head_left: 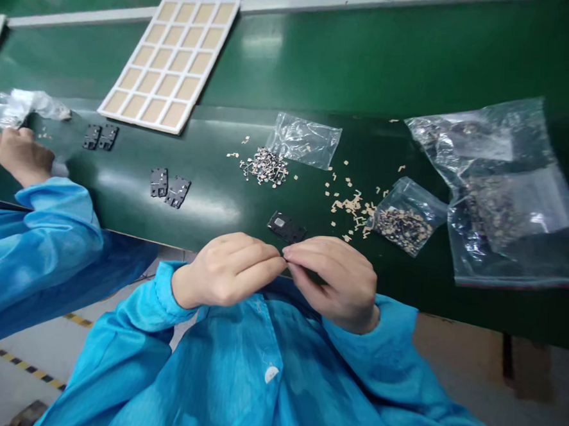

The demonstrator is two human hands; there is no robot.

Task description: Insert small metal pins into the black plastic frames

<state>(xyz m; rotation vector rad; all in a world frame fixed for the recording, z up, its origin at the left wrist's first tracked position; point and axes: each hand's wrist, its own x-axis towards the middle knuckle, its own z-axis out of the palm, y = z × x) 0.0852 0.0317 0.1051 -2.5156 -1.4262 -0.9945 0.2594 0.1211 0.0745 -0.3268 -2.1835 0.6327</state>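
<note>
My left hand (235, 268) and my right hand (336, 277) meet fingertip to fingertip at the near edge of the green bench (226, 216). Both are closed in a pinch, and whatever lies between the fingertips is too small to make out. Just beyond them a black plastic module (286, 228) with a pale square patch lies flat. Past it is a heap of small metal pieces (265, 167). Tan small parts (355, 208) are scattered to the right, beside an open clear bag (404, 223) of similar pieces.
A white grid tray (171, 58) with tan compartments rests at the back. Black modules (170, 187) lie left of centre, others (100, 137) farther left. A flat clear bag (308, 140) and large filled bags (512, 195) lie on the bench. A co-worker's hand (22, 155) is at left.
</note>
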